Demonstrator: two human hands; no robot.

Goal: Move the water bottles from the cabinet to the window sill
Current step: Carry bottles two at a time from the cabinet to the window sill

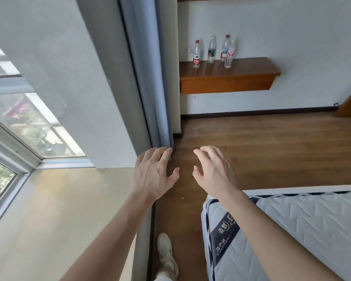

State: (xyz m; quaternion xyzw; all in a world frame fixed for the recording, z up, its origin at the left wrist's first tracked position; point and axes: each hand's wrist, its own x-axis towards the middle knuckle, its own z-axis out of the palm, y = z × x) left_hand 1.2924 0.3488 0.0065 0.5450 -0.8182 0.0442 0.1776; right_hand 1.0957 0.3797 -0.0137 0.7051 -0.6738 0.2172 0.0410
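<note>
The left hand (153, 175) and right hand (213, 175) hover empty, fingers spread. 4 water bottles (212, 50) stand on the cabinet (241, 67), well apart from the window sill (59, 199). Grabbing 1 of the 2 crowded right-hand bottles could topple its neighbour.

Four bottles (211, 50) stand upright in a row at the left end of a wall-hung wooden cabinet (251, 71), the right two close together. A white shoe (166, 253) rests on the wood floor (272, 149) between the beige sill (59, 199) and a mattress (292, 230).
</note>
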